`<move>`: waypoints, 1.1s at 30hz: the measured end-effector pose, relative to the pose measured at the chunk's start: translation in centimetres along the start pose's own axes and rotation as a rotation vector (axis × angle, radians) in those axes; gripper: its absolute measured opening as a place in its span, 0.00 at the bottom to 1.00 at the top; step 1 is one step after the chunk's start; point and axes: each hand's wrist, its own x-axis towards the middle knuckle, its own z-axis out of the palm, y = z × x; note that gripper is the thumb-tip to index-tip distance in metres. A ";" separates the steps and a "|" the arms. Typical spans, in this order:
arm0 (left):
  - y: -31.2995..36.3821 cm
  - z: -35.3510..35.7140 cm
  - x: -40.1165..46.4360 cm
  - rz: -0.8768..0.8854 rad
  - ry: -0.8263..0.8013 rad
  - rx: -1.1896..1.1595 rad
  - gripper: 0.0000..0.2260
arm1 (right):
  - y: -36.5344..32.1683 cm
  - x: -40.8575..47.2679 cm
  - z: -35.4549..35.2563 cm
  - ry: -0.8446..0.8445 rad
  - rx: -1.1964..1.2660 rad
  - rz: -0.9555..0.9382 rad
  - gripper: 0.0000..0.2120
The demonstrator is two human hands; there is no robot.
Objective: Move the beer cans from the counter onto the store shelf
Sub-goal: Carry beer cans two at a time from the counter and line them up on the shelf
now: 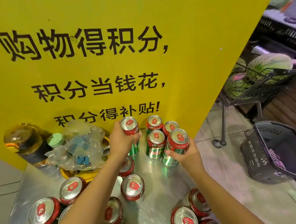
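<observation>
A yellow sign board (102, 71) with black lettering rises ahead of me at the back of the shiny metal counter (152, 199), where loose beer cans (133, 187) stand scattered near me and three more cans (156, 142) stand clustered against the board. My left hand (123, 143) curls round an upright can (129, 128) close to the board. My right hand (186, 153) grips a tilted can (176, 145) just beside the cluster.

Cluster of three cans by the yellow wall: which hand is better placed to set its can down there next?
Right, probably. The right hand grips its can directly beside the standing cluster. The left hand holds its can further left, across a gap.
</observation>
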 end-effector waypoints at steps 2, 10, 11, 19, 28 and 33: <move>0.1 -0.1 -0.5 0.025 0.025 0.003 0.28 | -0.1 0.1 -0.2 -0.007 0.001 -0.011 0.33; 3.7 -1.7 -4.4 0.161 0.081 -0.076 0.28 | -2.4 -1.9 -2.8 0.000 0.029 -0.049 0.28; 4.5 -2.1 -5.0 0.184 0.091 -0.081 0.29 | -3.2 -2.2 -3.3 -0.003 0.041 -0.059 0.27; 10.6 -6.7 -12.3 0.256 0.212 -0.253 0.29 | -11.1 -6.5 -8.0 -0.084 0.120 -0.268 0.29; 12.7 -12.7 -25.3 0.229 0.543 -0.491 0.31 | -16.1 -14.1 -7.8 -0.339 0.197 -0.346 0.32; 11.0 -16.3 -33.1 0.207 0.693 -0.482 0.26 | -16.7 -18.9 -4.4 -0.566 0.182 -0.344 0.37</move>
